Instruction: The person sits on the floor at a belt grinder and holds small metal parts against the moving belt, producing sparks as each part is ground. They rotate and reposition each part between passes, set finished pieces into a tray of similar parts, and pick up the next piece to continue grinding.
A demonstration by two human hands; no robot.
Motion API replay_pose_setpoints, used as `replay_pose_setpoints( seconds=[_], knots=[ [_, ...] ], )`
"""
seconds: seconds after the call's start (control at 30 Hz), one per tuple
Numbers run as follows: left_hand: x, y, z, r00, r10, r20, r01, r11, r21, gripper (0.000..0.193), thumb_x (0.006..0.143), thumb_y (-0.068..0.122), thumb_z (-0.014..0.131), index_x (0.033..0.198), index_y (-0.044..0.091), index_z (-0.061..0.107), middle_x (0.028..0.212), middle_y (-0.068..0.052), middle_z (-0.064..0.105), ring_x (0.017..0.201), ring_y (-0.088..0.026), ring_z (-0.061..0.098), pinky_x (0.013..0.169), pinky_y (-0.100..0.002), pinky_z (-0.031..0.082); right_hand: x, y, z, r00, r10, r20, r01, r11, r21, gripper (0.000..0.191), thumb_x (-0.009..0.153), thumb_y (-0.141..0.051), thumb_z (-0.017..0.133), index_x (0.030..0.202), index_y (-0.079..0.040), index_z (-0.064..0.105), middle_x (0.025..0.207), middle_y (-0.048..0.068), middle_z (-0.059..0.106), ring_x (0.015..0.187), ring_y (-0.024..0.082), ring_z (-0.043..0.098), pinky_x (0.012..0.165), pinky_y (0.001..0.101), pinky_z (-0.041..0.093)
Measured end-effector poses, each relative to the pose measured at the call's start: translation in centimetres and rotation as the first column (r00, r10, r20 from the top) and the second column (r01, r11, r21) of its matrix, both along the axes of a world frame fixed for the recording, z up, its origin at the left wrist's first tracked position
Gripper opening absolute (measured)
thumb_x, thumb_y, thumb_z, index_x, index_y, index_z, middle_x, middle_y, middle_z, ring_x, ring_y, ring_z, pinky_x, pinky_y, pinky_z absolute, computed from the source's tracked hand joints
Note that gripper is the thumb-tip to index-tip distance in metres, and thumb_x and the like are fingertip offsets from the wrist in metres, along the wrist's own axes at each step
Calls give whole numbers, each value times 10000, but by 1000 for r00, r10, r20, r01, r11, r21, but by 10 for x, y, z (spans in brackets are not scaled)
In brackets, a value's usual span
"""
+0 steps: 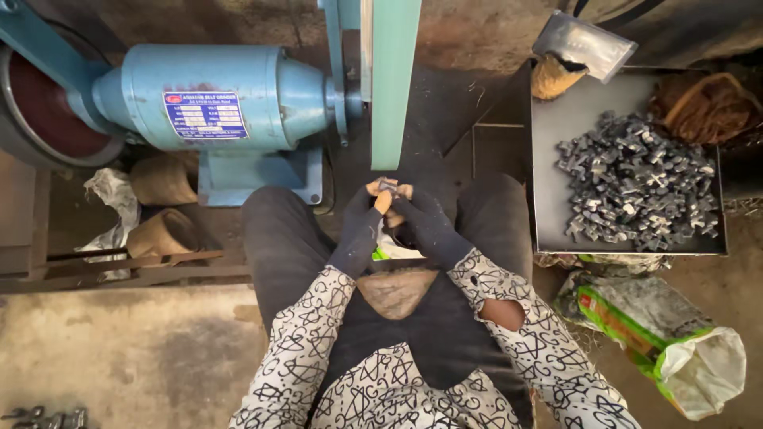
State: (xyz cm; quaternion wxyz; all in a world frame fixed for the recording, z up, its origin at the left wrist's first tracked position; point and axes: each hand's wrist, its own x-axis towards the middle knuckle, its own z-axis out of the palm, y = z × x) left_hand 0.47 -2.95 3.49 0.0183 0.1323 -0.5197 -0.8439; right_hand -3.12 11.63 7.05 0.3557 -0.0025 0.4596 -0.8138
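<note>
Seated facing a blue belt grinder (pixel 230 103), knees apart, both hands brought together right at the lower end of the vertical green belt (pixel 395 87).

Left hand (pixel 362 226) and right hand (pixel 425 222) in dark gloves with the fingertips cut off or worn through; bare fingers (pixel 384 200) showing at the tips, probably for feel on a small part. Both sets of fingers closed around 1 small grey metal piece (pixel 387 187), pinched between the 2 hands at the belt's bottom end. Cannot tell whether the piece actually touches the belt. 2-handed pinch looks like steadying against belt pull, given how small the piece is.

Shallow metal tray (pixel 548 214) on the right side, just beside the right knee, carrying a heap of similar grey cross-shaped metal pieces (pixel 636 187). Placement within easy reach of the right hand, so no standing needed to get at the heap.

Brown cloth bundle (pixel 703 107) in the tray's far corner. Clear plastic bag (pixel 584 44) at the tray's top edge. Green-and-white sack (pixel 668 342) lying open on the floor below the tray. Rolled sandy-coloured bundles (pixel 163 206) on the floor under the motor housing. Few more metal parts (pixel 44 417) at the bottom left, well apart from the hands.
</note>
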Motion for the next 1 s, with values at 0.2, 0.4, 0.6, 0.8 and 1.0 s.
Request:
replay_pose_setpoints(
  seconds=[0.2, 0.4, 0.6, 0.8, 1.0],
  knots=[
    [-12, -9, -3, 992, 126, -27, -118, 804, -583, 293, 1013, 213, 631, 1163, -25, 714, 993, -113, 757, 880, -166, 682, 814, -324, 534, -31, -3, -28, 839, 99, -535, 251, 802, 542, 191, 1001, -182, 593, 1060, -18, 671, 840, 0, 707, 746, 77, 641, 668, 286, 519],
    [-22, -3, 12, 988, 144, -59, -146, 726, -672, 257, 1013, 238, 630, 1108, 23, 734, 905, -133, 746, 810, -211, 720, 753, -358, 551, -35, 3, -39, 779, 139, -612, 316, 755, 575, 215, 1019, -191, 631, 1046, 23, 637, 864, 69, 670, 793, 131, 597, 725, 331, 505],
    [-24, 9, 18, 987, 156, -35, -127, 637, -760, 238, 989, 253, 673, 1039, 35, 752, 826, -152, 715, 744, -258, 692, 685, -374, 524, -32, 15, -36, 814, 71, -577, 299, 801, 519, 227, 990, -167, 625, 1136, 0, 675, 983, 57, 715, 901, 101, 651, 806, 299, 519],
    [-16, -2, 10, 996, -68, -62, 23, 840, -541, 272, 989, 237, 692, 1140, 12, 718, 887, -40, 721, 767, -135, 668, 695, -325, 535, -22, 24, -6, 835, 83, -545, 313, 741, 594, 207, 995, -127, 646, 1168, -34, 713, 903, 60, 739, 835, 135, 665, 761, 306, 538],
    [2, -6, -8, 990, -7, 144, 18, 997, -74, 278, 1026, 206, 670, 1178, -21, 723, 932, -36, 704, 753, -102, 636, 652, -257, 496, -14, 23, 12, 371, 273, -887, 473, 767, 434, 292, 892, -55, 707, 1183, -26, 700, 1064, 138, 722, 1011, 196, 662, 870, 349, 545]
  ],
)
